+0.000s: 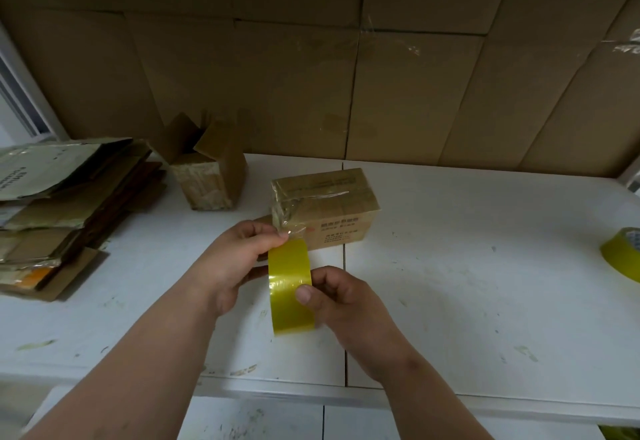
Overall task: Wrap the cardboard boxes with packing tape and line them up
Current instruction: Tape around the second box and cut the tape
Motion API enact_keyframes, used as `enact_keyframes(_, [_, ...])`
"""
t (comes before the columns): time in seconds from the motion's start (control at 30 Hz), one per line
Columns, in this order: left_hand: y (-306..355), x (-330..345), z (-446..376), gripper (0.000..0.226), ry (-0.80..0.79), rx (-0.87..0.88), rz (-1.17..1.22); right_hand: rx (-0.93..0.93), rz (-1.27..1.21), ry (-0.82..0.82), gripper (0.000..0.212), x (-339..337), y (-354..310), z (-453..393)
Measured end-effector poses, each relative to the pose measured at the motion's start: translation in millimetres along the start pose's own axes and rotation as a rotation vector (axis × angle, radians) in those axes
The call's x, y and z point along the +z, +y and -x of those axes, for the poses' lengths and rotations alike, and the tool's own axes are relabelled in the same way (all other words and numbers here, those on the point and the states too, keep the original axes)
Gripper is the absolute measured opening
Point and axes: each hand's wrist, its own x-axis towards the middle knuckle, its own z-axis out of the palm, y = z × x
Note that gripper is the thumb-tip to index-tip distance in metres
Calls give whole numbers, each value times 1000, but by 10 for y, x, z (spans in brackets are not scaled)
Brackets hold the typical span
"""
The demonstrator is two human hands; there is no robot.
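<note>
A yellow roll of packing tape stands on edge above the white table, held between both hands. My right hand grips its right side, thumb on the outer face. My left hand pinches the loose clear tape end at the roll's top. That tape strip runs up to the taped cardboard box lying just behind the roll. A second small box with open flaps stands further back left.
Flattened cardboard and envelopes are piled at the table's left. Another yellow tape roll lies at the right edge. Cardboard sheets line the back wall under a shelf. The white table has a seam down its middle.
</note>
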Motion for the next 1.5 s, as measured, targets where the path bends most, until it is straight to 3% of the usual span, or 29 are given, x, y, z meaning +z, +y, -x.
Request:
enact_keyframes(0.1, [4,23,5,14,30,-20,27,-23,179,110,12,-133,24,-25])
enact_keyframes(0.17, [-3,36,21,13,44,-27,59,-28,541,282,11,-264,93,-94])
enact_keyframes(0.2, [-14,39,21,14,48,-29,73,-7,764,308,24,-315,130,-121])
enact_keyframes(0.27, [-27,46,19,17,48,-33,92,100,1069,266,43,-394,224,-155])
enact_keyframes(0.37, [-46,55,32,21,45,-28,104,139,1210,244,36,-428,280,-170])
enact_keyframes(0.53, [-55,47,55,19,13,-43,120,56,1101,322,6,-434,233,-205])
enact_keyframes(0.67, [-64,49,52,23,16,-67,158,-49,778,335,10,-440,43,-236])
enact_keyframes(0.8, [-70,64,38,26,15,-80,183,-356,815,384,8,-395,-147,-387])
enact_keyframes(0.93, [-71,76,34,32,-8,-84,205,-517,998,331,16,-365,-230,-575])
enact_keyframes(1.2, [-145,100,61,54,-60,-58,220,-351,916,260,17,-314,-298,-761])
enact_keyframes(1.3, [-173,114,84,50,-84,-45,246,-279,797,250,21,-304,-377,-819])
enact_keyframes(1.5, [-133,161,37,24,-24,-62,278,-249,501,306,4,-423,-445,-850])
